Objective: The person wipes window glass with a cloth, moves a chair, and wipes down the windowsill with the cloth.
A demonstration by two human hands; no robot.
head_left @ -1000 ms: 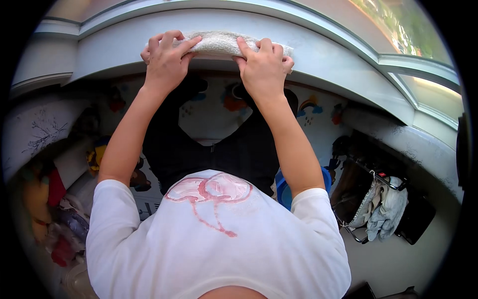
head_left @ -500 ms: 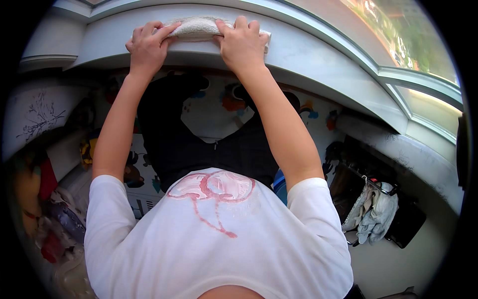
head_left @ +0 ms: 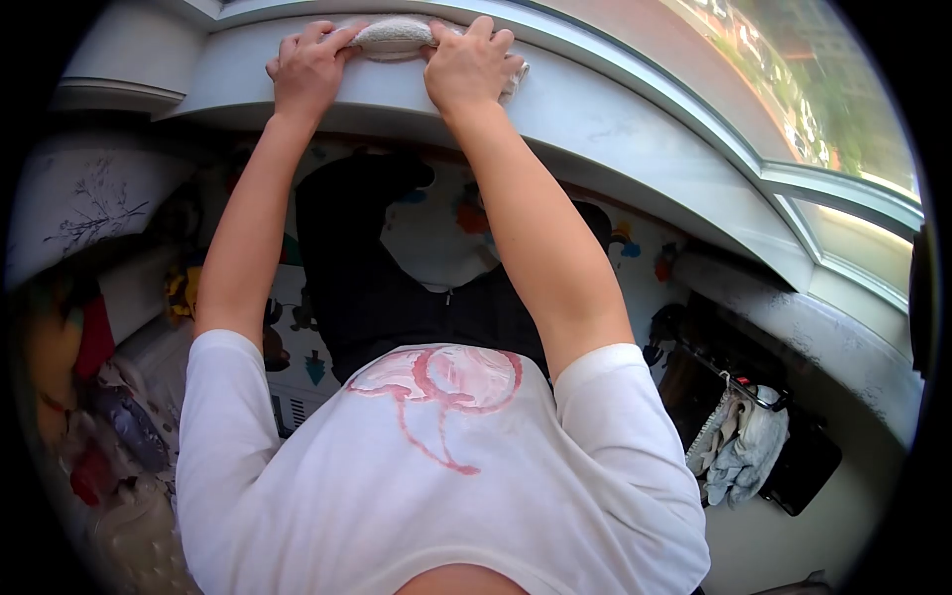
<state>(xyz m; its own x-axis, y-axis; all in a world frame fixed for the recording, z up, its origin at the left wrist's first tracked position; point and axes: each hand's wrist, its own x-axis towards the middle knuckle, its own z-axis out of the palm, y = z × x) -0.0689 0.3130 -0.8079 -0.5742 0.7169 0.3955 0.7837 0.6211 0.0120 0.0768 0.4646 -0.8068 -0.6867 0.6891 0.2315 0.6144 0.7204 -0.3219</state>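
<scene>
A folded, cream-coloured cloth with a towel-like weave lies on the white window sill, close to the window frame. My left hand grips its left end, with the thumb pressing on the near edge. At the other end my right hand is closed over the cloth, and a loose corner sticks out past the fingers on the right. Between the two hands the cloth bulges upward a little. Both arms are stretched forward, and the fingers partly hide the cloth's ends.
The window frame curves along the far and right sides of the sill. Grey and white cloths hang on a rack at lower right. Assorted items, among them a red one, are heaped at lower left.
Both hands and the cloth have shifted slightly away from me, nearer the window frame. The hands are a little closer together, and the whole view has tilted slightly.
</scene>
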